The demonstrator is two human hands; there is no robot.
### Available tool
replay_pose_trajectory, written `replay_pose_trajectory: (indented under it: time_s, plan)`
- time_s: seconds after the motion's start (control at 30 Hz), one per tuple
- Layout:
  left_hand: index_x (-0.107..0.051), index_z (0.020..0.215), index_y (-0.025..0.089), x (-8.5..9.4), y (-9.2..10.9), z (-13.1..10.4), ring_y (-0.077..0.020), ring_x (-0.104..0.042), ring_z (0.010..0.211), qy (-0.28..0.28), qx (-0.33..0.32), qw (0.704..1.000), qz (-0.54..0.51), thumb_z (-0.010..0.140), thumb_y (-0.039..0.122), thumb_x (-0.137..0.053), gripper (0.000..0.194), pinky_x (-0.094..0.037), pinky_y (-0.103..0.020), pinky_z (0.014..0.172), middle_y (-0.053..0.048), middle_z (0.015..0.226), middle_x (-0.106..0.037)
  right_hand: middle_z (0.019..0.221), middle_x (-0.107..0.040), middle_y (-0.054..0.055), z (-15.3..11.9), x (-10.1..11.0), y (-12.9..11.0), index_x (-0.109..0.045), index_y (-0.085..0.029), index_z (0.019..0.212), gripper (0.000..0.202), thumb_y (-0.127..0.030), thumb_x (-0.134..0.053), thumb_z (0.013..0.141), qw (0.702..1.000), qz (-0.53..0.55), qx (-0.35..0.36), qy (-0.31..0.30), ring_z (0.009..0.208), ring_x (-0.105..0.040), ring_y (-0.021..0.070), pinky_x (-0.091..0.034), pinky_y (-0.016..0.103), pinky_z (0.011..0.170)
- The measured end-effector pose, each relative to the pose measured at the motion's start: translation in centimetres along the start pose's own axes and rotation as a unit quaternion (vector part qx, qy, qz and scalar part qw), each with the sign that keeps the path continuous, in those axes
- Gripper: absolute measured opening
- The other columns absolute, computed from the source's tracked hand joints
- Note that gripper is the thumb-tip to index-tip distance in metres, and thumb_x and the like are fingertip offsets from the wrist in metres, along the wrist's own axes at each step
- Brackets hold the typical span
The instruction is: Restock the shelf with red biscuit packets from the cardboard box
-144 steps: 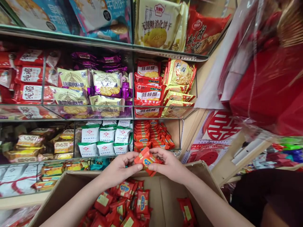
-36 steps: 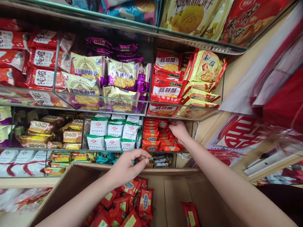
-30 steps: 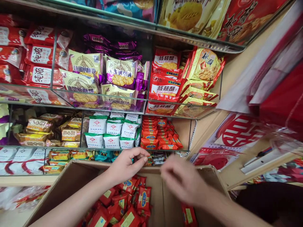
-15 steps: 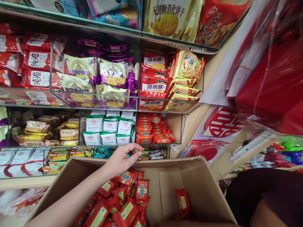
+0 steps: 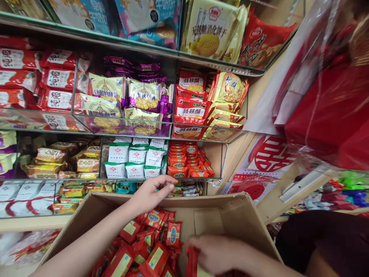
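My left hand (image 5: 157, 192) is at the far edge of an open cardboard box (image 5: 236, 215), its arm crossing over the box. Its fingers are loosely curled, with a gap to the thumb and nothing visible between them. Whether it rests on the box edge I cannot tell. Inside the box, my right hand (image 5: 215, 252) is blurred by motion, its fingers around a red snack packet (image 5: 191, 259). Many similar red packets (image 5: 155, 257) with yellow labels lie heaped in the box's left half.
Glass-fronted shelves hold small orange-red packets (image 5: 177, 161), white-and-green packets (image 5: 137, 156), walnut shortbread packs (image 5: 190, 111) and purple-and-cream biscuits (image 5: 144, 92). Red goods in clear plastic (image 5: 325, 115) hang at right. Another person's dark clothing (image 5: 314, 234) shows at lower right.
My right hand has come into clear view in the box, at the red packet that lay alone on the right. The view has shifted slightly; my left hand stays nearly still.
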State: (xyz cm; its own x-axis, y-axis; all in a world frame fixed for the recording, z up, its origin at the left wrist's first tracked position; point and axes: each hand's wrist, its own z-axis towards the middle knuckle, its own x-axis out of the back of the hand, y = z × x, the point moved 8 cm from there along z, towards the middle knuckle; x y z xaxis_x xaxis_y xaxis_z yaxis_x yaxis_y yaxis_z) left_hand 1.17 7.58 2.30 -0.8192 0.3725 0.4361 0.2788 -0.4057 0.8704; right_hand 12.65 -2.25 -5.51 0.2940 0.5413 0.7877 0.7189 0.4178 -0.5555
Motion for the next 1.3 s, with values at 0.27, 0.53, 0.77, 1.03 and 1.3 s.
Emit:
replay_pose_trajectory:
  time_s: [0.27,0.53,0.77,1.03,1.3]
  plan:
    - [-0.055,0.112,0.013,-1.3,0.2,-0.3,-0.0156,-0.060,0.074,-0.111,0.011,0.985,-0.131,0.081,0.045,-0.050,0.046,-0.046,-0.028,0.070,-0.009,0.091,-0.066,0.105,-0.061,0.006,1.3,10.7,-1.3,-0.039,-0.017,0.124,0.049,-0.009,-0.039,0.076,0.941,0.267,0.065,0.196,0.087,-0.059,0.0139,-0.046,0.027,0.074]
    - [-0.053,0.102,0.014,-1.6,-0.4,-0.3,-0.0125,-0.060,0.071,-0.076,0.078,0.967,-0.232,0.073,0.028,-0.065,0.034,-0.049,-0.027,0.069,-0.002,0.082,-0.064,0.110,-0.060,0.008,2.9,9.6,0.5,-0.046,-0.020,0.117,0.039,-0.023,-0.053,0.079,0.874,0.404,0.113,0.247,0.097,-0.058,0.0177,-0.046,0.035,0.084]
    - [-0.052,0.086,0.015,-0.7,-0.3,0.1,-0.0093,-0.061,0.070,-0.086,0.021,0.944,-0.318,0.071,0.015,-0.068,0.021,-0.048,-0.020,0.066,0.000,0.077,-0.064,0.119,-0.053,0.007,0.3,10.2,-0.1,-0.057,-0.023,0.103,0.029,-0.027,-0.062,0.075,0.882,0.283,0.088,0.368,0.108,-0.051,0.0209,-0.042,0.036,0.092]
    - [-0.055,0.079,0.014,-0.5,-0.1,0.1,-0.0145,-0.060,0.087,-0.077,0.032,0.944,-0.320,0.071,0.018,-0.069,0.016,-0.048,-0.025,0.073,-0.008,0.110,-0.061,0.097,-0.060,0.005,0.6,10.2,0.0,-0.052,-0.021,0.092,0.024,-0.012,-0.056,0.071,0.872,0.252,0.101,0.408,0.090,-0.059,0.0178,-0.049,0.030,0.076]
    - [-0.055,0.085,0.014,-0.9,-0.6,0.2,-0.0142,-0.059,0.085,-0.094,0.049,0.947,-0.303,0.069,0.020,-0.071,0.024,-0.049,-0.025,0.070,-0.007,0.108,-0.057,0.114,-0.051,0.010,-0.6,10.3,-2.1,-0.052,-0.020,0.101,0.041,0.004,-0.041,0.069,0.856,-0.009,0.185,0.482,0.110,-0.048,0.0196,-0.042,0.038,0.092]
